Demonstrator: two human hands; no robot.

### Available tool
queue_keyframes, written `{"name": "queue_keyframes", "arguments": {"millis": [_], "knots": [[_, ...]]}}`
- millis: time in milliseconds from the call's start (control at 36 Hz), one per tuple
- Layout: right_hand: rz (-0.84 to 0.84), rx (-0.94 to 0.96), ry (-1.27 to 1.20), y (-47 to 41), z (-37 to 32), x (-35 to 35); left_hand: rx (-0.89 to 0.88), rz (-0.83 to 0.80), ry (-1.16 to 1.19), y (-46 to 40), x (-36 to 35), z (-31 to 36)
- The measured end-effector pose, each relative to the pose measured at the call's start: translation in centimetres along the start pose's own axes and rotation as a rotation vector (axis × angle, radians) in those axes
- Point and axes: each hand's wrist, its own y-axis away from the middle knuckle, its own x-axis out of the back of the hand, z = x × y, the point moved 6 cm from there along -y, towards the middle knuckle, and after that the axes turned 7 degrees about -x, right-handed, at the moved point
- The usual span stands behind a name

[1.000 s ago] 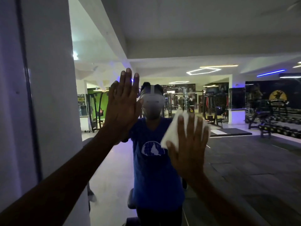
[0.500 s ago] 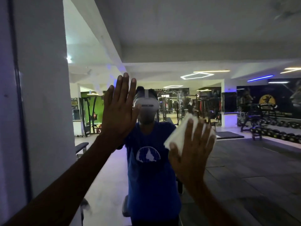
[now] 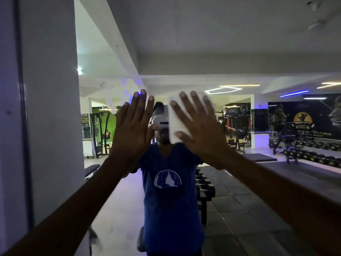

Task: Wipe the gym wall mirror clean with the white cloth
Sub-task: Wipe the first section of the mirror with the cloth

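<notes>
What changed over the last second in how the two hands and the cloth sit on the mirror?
The right hand swept the white cloth up and to the left across the mirror, so the cloth now sits close beside the left hand and covers the reflected headset. No grip changed. The left hand stays flat on the glass, and the right hand still presses the cloth with spread fingers.

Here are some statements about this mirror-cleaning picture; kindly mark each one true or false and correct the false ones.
1. The right hand presses the white cloth flat on the mirror. True.
2. The left hand holds a spray bottle. False: it holds nothing, its fingers straight against the glass.
3. The cloth is crumpled into a ball inside a fist. False: it lies spread under straight fingers.
4. The reflection shows a blue shirt. True.
5. Dumbbells appear in the reflection. True.
</notes>
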Motion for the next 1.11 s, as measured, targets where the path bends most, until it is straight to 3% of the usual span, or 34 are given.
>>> {"name": "queue_keyframes", "arguments": {"millis": [56, 167, 278, 333, 389, 444, 500, 556, 639, 694, 750, 806, 889, 972, 1028, 1111], "knots": [[0.0, -0.05, 0.047, 1.1, 5.1, 0.6, -0.002, -0.005, -0.002, 0.0, 0.2, 0.0], [0.015, -0.417, 0.094, 3.6, 13.9, 2.5, -0.022, -0.028, -0.022, 0.2, 0.5, -0.4], [0.121, -0.743, 0.077, 4.4, 8.9, 2.5, -0.017, -0.047, -0.034, 0.1, 0.5, -0.3], [0.041, -0.543, 0.003, 4.2, 2.0, 0.8, -0.007, -0.061, -0.025, 0.1, 0.4, -0.3], [-0.075, -0.157, -0.078, 4.5, -4.1, -0.8, -0.011, -0.07, -0.022, 0.1, 0.6, -0.4], [-0.135, 0.113, -0.088, 4.8, -5.3, -1.1, -0.023, -0.079, -0.007, 0.2, 1.0, -0.7], [-0.123, 0.213, -0.076, 4.1, -2.5, -0.7, -0.04, -0.084, -0.001, 0.3, 1.2, -1.0], [-0.084, 0.125, -0.05, 3.0, 3.0, 0.2, -0.055, -0.09, -0.008, 0.5, 1.4, -1.3], [-0.003, -0.184, 0.069, 3.0, 12.0, 2.3, -0.063, -0.096, -0.019, 0.8, 1.3, -1.5], [0.049, -0.445, 0.076, 3.7, 13.2, 2.9, -0.059, -0.099, -0.018, 0.9, 1.3, -1.4], [0.116, -0.685, 0.066, 4.5, 9.8, 2.5, -0.05, -0.106, -0.017, 0.9, 1.2, -1.2], [0.075, -0.623, 0.013, 5.9, 3.2, 0.9, -0.038, -0.114, -0.012, 1.0, 1.1, -1.1], [-0.121, -0.179, -0.109, 9.7, -5.0, -1.8, -0.055, -0.125, -0.008, 1.2, 1.3, -1.1], [-0.231, 0.132, -0.103, 12.2, -3.7, -1.9, -0.072, -0.142, -0.003, 1.5, 1.4, -1.4], [-0.197, 0.104, -0.09, 11.6, 1.0, -0.9, -0.059, -0.141, 0.005, 1.8, 1.3, -1.4], [-0.088, -0.222, -0.014, 10.6, 9.8, 1.3, -0.049, -0.132, 0.029, 2.2, 1.2, -1.1]]}}
